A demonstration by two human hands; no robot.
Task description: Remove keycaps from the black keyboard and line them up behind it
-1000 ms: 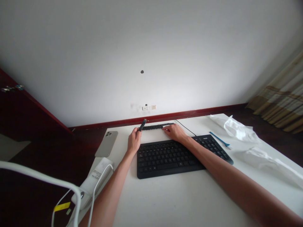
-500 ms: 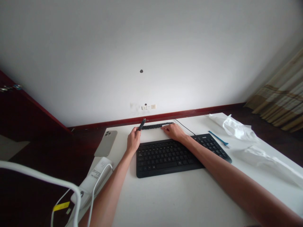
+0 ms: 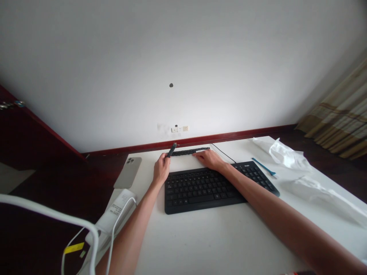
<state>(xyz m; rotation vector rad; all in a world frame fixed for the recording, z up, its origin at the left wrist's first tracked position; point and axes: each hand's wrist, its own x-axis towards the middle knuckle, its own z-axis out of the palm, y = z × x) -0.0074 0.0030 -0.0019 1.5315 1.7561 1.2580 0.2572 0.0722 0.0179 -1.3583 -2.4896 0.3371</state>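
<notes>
- The black keyboard lies flat on the white table, between the two forearms at its near side; its left end is just beside the left wrist, and the right forearm passes over its right-hand part, hiding some of its keys.
- The left hand is beyond the keyboard's far left corner, its fingers closed round a slim dark tool; the tool tilts up and away from the keyboard, its tip pointing toward the wall.
- The right hand is just beyond the keyboard's far edge, palm down and well apart from the left hand; its fingertips are at the near side of a row of small black pieces; whether they pinch one cannot be told.
- That row lies beyond the keyboard, roughly in line with its far edge, and spans the gap between the two hands.
- A thin black cable runs away from the keyboard's far edge, to the right of the right hand.
- A blue brush-like tool lies right of the keyboard; crumpled white wrapping lies farther right.
- A phone lies left of the keyboard, camera side up; a white power strip sits nearer, also left of it.
</notes>
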